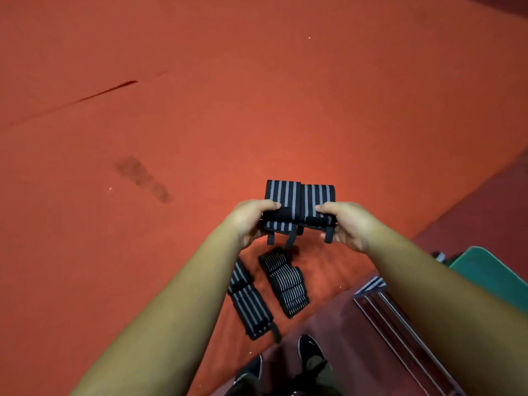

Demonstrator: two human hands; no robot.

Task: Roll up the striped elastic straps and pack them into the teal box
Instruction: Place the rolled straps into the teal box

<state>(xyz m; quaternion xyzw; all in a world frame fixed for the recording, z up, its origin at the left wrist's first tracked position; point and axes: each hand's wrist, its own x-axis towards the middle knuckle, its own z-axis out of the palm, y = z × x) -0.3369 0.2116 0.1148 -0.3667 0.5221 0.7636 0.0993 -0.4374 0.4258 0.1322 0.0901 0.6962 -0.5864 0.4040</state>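
Two rolled black-and-grey striped straps (300, 197) are held side by side in the air above the red floor. My left hand (251, 221) grips the left roll and my right hand (347, 224) grips the right roll, thumbs on top. Short black tabs hang below the rolls. On the floor beneath lie two more striped straps: a wide-striped pair (248, 302) and a fine-striped roll (285, 282). The teal box (485, 274) shows at the right edge, partly hidden by my right forearm.
Red carpet (200, 110) covers the floor ahead, with a dark stain at the left. A darker maroon strip runs along the right. A metal rack (400, 324) lies beside the teal box. My black shoes (310, 348) stand at the bottom.
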